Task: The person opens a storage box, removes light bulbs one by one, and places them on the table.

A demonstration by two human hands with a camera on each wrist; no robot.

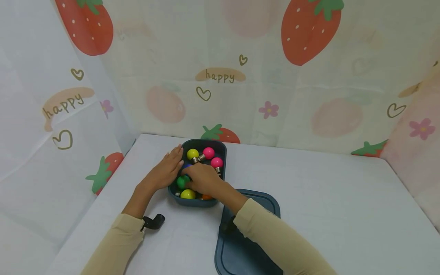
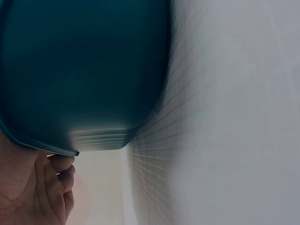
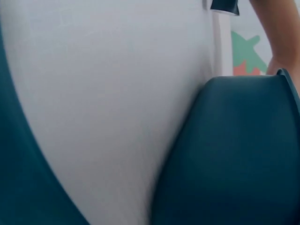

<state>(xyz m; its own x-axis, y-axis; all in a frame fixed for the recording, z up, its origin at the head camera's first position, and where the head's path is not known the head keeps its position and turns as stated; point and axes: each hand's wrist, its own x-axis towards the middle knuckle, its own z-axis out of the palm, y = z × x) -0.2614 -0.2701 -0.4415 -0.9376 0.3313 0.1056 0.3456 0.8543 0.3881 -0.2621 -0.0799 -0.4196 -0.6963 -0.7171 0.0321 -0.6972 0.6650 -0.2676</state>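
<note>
A dark blue-grey bin (image 1: 197, 203) stands at the table's back, holding several coloured light bulbs with screw bases. Along its left rim lies my left hand (image 1: 165, 170), fingers extended; the left wrist view shows that hand (image 2: 35, 187) against the rim. Inside the bin, my right hand (image 1: 203, 178) has its bent fingers between a green bulb (image 1: 183, 182) and a partly covered blue bulb (image 1: 187, 166). Whether it grips either is hidden. A yellow bulb (image 1: 193, 154) and two pink bulbs (image 1: 208, 152) lie farther back. Nearer are another yellow bulb (image 1: 188, 194) and an orange bulb (image 1: 207, 197).
A dark lid (image 1: 247, 252) lies flat on the white table (image 1: 326, 214), right of the bin and under my right forearm. Behind the table hangs a strawberry-print cloth (image 1: 261, 88), with more cloth at both sides.
</note>
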